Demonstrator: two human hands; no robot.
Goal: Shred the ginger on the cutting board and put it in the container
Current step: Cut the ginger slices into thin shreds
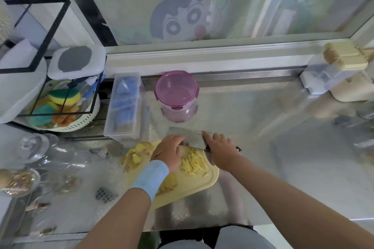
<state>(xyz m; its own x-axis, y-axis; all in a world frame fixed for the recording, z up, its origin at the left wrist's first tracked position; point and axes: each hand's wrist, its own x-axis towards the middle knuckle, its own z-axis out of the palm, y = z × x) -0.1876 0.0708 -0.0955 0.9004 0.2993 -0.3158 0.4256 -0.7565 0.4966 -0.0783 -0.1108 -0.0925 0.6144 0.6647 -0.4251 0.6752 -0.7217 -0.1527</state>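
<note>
A pale yellow cutting board [204, 183] lies on the steel counter. On it sits a pile of thin ginger shreds [193, 164], with ginger chunks [134, 155] at its left edge and more pieces [169, 183] near my wrist. My left hand [169, 150], fingers curled, presses down on ginger hidden beneath it, beside the blade. My right hand [219, 151] grips the handle of a cleaver [186, 136], forefinger lying along the blade's top. A round pink container [177, 92] stands behind the board, with nothing visible inside.
A clear plastic box [123, 107] with blue contents stands left of the container. A white basket [60, 107] of sponges sits under a black wire rack at far left. Glass jars [36, 147] stand at the left front. Cream and grey containers [340, 75] are at the back right.
</note>
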